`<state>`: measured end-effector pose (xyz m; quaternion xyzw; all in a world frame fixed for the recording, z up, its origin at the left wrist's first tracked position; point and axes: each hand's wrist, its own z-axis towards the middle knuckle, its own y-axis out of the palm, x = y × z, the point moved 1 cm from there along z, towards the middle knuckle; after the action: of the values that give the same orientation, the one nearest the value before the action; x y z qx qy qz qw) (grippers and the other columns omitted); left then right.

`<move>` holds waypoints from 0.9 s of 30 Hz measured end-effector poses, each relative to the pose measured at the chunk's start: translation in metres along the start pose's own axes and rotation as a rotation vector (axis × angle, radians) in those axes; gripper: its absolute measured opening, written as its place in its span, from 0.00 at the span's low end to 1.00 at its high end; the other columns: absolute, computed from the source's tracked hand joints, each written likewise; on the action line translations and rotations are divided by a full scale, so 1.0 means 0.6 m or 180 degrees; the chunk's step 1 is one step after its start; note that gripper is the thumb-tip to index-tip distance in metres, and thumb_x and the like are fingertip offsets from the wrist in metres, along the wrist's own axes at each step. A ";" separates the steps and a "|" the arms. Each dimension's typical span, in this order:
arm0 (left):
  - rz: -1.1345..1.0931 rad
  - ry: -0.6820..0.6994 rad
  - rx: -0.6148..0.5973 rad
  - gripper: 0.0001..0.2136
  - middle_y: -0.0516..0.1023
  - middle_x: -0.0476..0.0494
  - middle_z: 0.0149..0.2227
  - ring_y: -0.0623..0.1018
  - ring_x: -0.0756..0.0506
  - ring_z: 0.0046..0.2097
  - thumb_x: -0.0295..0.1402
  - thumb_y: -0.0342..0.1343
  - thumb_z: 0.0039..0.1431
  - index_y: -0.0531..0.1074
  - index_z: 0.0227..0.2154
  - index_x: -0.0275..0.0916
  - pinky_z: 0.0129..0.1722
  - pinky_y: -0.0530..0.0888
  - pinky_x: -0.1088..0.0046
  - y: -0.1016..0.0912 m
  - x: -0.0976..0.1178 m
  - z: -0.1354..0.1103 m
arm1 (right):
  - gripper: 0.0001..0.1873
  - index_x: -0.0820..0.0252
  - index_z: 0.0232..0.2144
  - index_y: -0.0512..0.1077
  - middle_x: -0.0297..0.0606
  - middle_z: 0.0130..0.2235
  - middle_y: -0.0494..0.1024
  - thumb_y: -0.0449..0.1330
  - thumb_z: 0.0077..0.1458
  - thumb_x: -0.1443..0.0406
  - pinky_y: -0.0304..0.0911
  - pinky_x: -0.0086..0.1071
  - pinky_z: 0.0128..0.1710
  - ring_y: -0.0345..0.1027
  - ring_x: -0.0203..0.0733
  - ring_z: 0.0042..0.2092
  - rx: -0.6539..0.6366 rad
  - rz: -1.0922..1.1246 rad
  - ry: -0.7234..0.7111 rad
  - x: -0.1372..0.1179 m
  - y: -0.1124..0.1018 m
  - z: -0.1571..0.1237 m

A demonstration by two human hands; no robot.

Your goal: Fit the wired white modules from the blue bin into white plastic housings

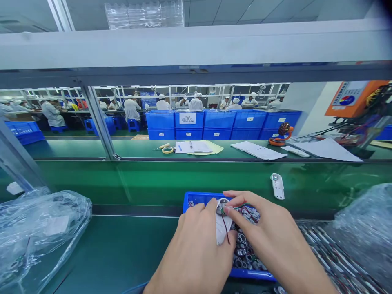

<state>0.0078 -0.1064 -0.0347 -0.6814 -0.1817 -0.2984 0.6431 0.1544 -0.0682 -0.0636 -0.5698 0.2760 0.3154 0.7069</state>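
Note:
My left hand (197, 245) is closed around a white plastic housing (219, 230), its rounded end pointing away from me. In that end sits a round, silvery part (221, 206). My right hand (265, 224) pinches a small part with thin wires at the housing's rounded end; my fingertips partly hide it. A dark red wire (226, 228) hangs down over the housing, and green and red wires stretch to the right. Both hands are above a blue bin (252, 275) holding many small metal rings (240, 263) and wired pieces.
Clear plastic bags lie at left (52, 228) and right (367, 228). Beside the bin are thin rods with wires (333, 257). Another white housing (277, 186) rests on the green belt (153, 183). Papers (259, 150) and a tape roll (167, 150) lie on the ledge beyond.

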 end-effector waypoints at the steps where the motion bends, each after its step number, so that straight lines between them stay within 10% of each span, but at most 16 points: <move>1: 0.0009 0.0006 0.0003 0.19 0.79 0.39 0.53 0.78 0.35 0.52 0.35 0.52 0.63 0.74 0.56 0.44 0.43 0.73 0.67 0.001 0.000 -0.001 | 0.15 0.47 0.23 0.74 0.31 0.49 0.82 0.52 0.46 0.50 0.64 0.50 0.46 0.74 0.58 0.49 -0.0021 -0.0014 0.0083 -0.001 0.001 0.000; 11: 0.0368 0.0002 -0.0145 0.15 0.79 0.38 0.50 0.77 0.34 0.50 0.34 0.47 0.67 0.75 0.50 0.42 0.41 0.70 0.64 0.007 -0.002 -0.002 | 0.12 0.50 0.25 0.71 0.34 0.51 0.81 0.51 0.51 0.56 0.64 0.46 0.44 0.75 0.56 0.49 -0.0125 -0.0520 -0.0040 0.004 0.020 0.004; 16: 0.0462 0.0013 -0.0261 0.19 0.77 0.36 0.50 0.75 0.33 0.50 0.32 0.48 0.68 0.69 0.59 0.40 0.45 0.70 0.59 0.010 -0.006 0.000 | 0.07 0.52 0.26 0.66 0.36 0.31 0.81 0.53 0.55 0.60 0.62 0.35 0.29 0.76 0.51 0.33 -0.0446 -0.0500 -0.0095 0.014 0.024 0.006; 21: 0.0125 0.0091 -0.0360 0.25 0.75 0.40 0.57 0.73 0.33 0.57 0.34 0.50 0.67 0.61 0.66 0.48 0.49 0.70 0.61 0.010 -0.001 -0.001 | 0.11 0.52 0.43 0.66 0.37 0.39 0.82 0.51 0.58 0.59 0.64 0.31 0.24 0.75 0.42 0.26 -0.0389 -0.0104 -0.0219 0.011 0.011 0.003; 27: -0.0406 0.0081 -0.0567 0.45 0.64 0.44 0.68 0.68 0.29 0.64 0.47 0.57 0.63 0.29 0.71 0.56 0.56 0.71 0.54 0.006 0.019 -0.003 | 0.14 0.52 0.44 0.79 0.35 0.34 0.84 0.56 0.60 0.59 0.67 0.33 0.34 0.78 0.46 0.33 0.0254 -0.0963 -0.0737 0.018 -0.072 0.064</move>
<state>0.0181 -0.1102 -0.0303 -0.7191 -0.1892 -0.3623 0.5619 0.1954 -0.0355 -0.0372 -0.5362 0.1163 0.2577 0.7953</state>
